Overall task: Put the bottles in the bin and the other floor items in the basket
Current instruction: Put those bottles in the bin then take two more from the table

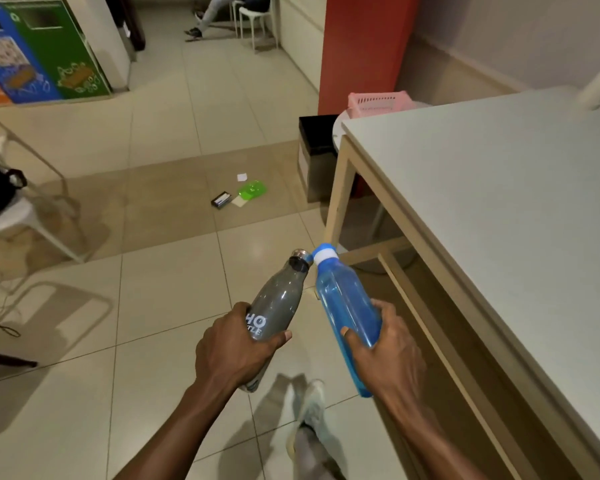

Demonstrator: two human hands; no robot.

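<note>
My left hand (232, 351) grips a grey bottle (279, 296) with a black and metal cap. A blue bottle (343, 299) with a white and blue cap is held in my right hand (385, 351). Both bottles tilt forward and their caps touch. A black bin (317, 140) stands on the floor ahead, by the table's far corner. Behind it a pink basket (378, 103) rests on a round white surface. On the floor ahead lie a green lid-like item (253, 190), a small black box (221, 199) and two white paper pieces (242, 177).
A large white table (499, 188) with wooden legs fills the right side. A white chair (25, 216) with a black bag stands at left. Coloured recycling bins (42, 53) are at the far left, and a seated person's legs (208, 15) show at the back. A red pillar (361, 46) rises behind the basket.
</note>
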